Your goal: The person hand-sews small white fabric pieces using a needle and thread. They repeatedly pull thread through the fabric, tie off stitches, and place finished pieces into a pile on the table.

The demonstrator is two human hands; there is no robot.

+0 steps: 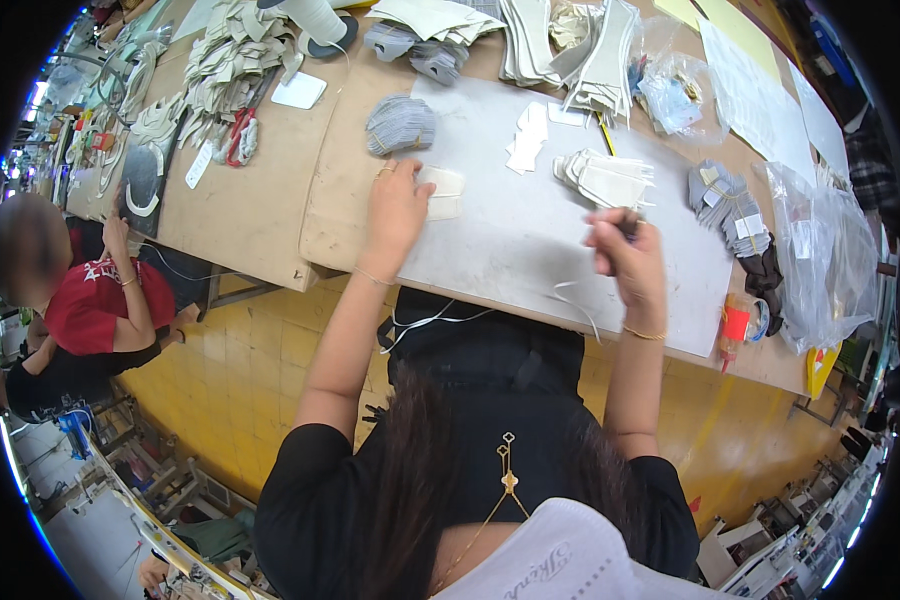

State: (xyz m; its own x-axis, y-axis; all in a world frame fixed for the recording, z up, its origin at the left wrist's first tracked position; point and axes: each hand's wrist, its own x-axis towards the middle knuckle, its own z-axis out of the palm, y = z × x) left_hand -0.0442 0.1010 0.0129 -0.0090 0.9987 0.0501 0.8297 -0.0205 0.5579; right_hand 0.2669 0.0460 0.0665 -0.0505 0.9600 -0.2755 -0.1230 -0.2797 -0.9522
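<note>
My left hand (398, 205) rests palm down on the table, its fingers extended and its thumb on the edge of a flat cream fabric piece (446, 193). Just beyond its fingertips is a rounded bundle of grey fabric pieces (400, 125). Raised over the right part of the white sheet, my right hand (630, 258) is curled closed. Something dark shows between its fingers, too small and blurred to name. A fanned stack of cream pieces (605, 178) lies just beyond this hand. White cut pieces (528, 137) lie farther left of that stack.
Cream strips (240, 50), a thread cone (315, 22) and red-handled scissors (238, 135) are at the far left. Tied grey bundles (732, 205), a clear plastic bag (815, 255) and an orange-labelled bottle (735, 325) stand right. A co-worker in red (110, 300) is at left.
</note>
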